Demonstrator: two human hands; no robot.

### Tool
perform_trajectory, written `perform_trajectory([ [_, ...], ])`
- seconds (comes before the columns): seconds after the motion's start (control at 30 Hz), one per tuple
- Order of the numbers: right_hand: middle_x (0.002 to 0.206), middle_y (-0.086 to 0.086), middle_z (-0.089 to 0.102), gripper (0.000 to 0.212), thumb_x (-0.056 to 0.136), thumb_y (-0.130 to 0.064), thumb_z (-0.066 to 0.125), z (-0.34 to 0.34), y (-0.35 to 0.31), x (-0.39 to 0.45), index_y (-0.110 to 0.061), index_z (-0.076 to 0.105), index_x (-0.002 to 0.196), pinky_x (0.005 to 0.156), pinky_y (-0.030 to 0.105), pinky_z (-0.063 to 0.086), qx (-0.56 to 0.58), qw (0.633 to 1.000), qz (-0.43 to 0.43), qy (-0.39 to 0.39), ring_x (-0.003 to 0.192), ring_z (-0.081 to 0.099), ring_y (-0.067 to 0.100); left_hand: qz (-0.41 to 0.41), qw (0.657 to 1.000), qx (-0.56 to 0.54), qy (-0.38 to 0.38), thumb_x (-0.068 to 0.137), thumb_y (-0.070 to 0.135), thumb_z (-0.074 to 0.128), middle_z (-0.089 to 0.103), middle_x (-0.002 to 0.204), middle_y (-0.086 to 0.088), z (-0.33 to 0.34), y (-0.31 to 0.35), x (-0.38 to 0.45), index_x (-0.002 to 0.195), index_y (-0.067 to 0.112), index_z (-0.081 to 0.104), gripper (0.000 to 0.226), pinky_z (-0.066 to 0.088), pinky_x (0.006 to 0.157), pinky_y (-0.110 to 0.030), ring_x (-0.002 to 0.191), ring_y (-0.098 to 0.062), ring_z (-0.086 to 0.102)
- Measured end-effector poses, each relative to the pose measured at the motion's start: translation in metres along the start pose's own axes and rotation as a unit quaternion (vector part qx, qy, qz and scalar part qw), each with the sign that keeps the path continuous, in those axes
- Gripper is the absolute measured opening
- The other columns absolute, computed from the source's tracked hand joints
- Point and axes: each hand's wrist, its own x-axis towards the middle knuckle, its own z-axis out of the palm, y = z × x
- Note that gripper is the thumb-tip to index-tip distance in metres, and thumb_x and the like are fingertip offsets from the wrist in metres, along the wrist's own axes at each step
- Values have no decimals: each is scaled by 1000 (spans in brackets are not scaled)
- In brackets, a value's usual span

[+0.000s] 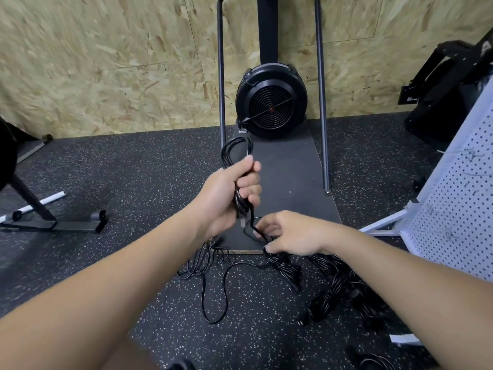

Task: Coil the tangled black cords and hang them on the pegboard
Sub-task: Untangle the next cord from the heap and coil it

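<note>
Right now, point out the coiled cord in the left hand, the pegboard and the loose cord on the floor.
coiled cord (234,150), head view, top loop above the fist.
pegboard (458,209), head view, perforated white face.
loose cord (213,297), head view, long floor loop.

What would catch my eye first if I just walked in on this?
Probably the two bare arms reaching into the middle: the left hand grips a bundle of looped black cord, while the right hand pinches its loose end just below. Behind them a round black fan stands against the chipboard wall, and more tangled cords lie on the speckled floor.
</note>
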Motion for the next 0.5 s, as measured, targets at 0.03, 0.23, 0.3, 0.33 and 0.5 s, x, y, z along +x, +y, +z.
perform_trajectory([
  [0.03, 118, -8, 80, 35, 82, -31, 83, 4, 2, 1, -32, 75, 116, 109, 39, 56, -12, 1000, 2, 2, 111, 75, 12, -6, 999, -37, -6, 115, 34, 54, 28, 66, 11, -3, 5, 1, 100, 17, 61, 24, 42, 48, -19, 48, -3, 31],
  [0.23, 88, -7, 81, 23, 97, -26, 79, -3, 0, -7, -22, 68, 117, 61, 23, 44, -41, 998, 19, 38, 61, 61, 4, 15, 998, 41, 51, 113, 35, 56, 26, 70, 9, -30, 25, 5, 93, 20, 58, 25, 36, 47, -21, 51, -6, 30],
  [0.3, 84, -2, 82, 12, 99, -19, 76, -10, -4, -11, -15, 72, 109, 64, 22, 47, -36, 998, 9, 49, 64, 68, 3, 12, 988, 121, 97, 114, 33, 57, 30, 71, 6, -40, 24, 6, 89, 21, 56, 27, 34, 48, -24, 53, -10, 31],
  [0.33, 82, -1, 82, 8, 100, -18, 76, -13, -7, -13, -13, 73, 105, 67, 23, 49, -37, 998, 0, 52, 66, 71, 5, 9, 978, 171, 119, 113, 31, 57, 35, 70, 4, -45, 22, 6, 86, 21, 56, 29, 34, 47, -25, 54, -13, 33],
  [0.5, 85, -3, 78, 5, 103, -23, 73, -24, -35, -24, -22, 76, 99, 71, 26, 46, 31, 988, -114, 95, 69, 59, 11, -18, 914, 377, 151, 112, 31, 57, 43, 66, 0, -49, 2, 3, 80, 21, 50, 35, 36, 48, -26, 54, -20, 40],
])
